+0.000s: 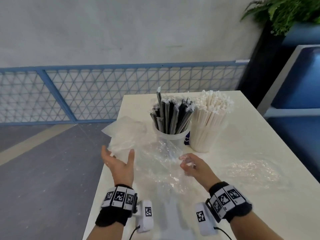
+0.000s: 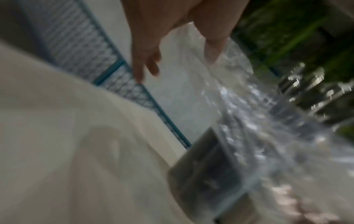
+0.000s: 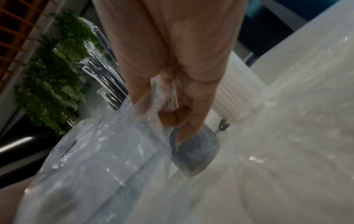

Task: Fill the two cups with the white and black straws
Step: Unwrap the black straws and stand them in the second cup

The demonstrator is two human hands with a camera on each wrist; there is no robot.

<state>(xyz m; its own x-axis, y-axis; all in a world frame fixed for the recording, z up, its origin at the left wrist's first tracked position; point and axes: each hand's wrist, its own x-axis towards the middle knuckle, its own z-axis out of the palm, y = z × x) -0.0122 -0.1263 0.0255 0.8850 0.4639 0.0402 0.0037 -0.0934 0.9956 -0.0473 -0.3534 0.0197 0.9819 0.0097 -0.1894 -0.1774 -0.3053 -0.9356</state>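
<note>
Two cups stand at the back of the white table [image 1: 242,210]. One white cup [image 1: 174,138] holds black straws [image 1: 171,115] in clear sleeves. To its right, a dense bundle of white straws [image 1: 210,116] hides its own cup. My right hand [image 1: 183,161] pinches a crumpled clear plastic bag [image 1: 159,158] in front of the cups; in the right wrist view the right hand [image 3: 168,115] has its fingers curled round the bag [image 3: 107,151]. My left hand [image 1: 118,156] is open with the palm turned inward, its fingertips at a milky plastic bag [image 1: 126,134].
Another clear plastic wrapper [image 1: 251,168] lies flat on the table's right side. The table's left edge runs just beside my left wrist, with grey floor below. A blue mesh fence [image 1: 69,94] lines the wall; a plant [image 1: 285,13] and blue seating stand at the right.
</note>
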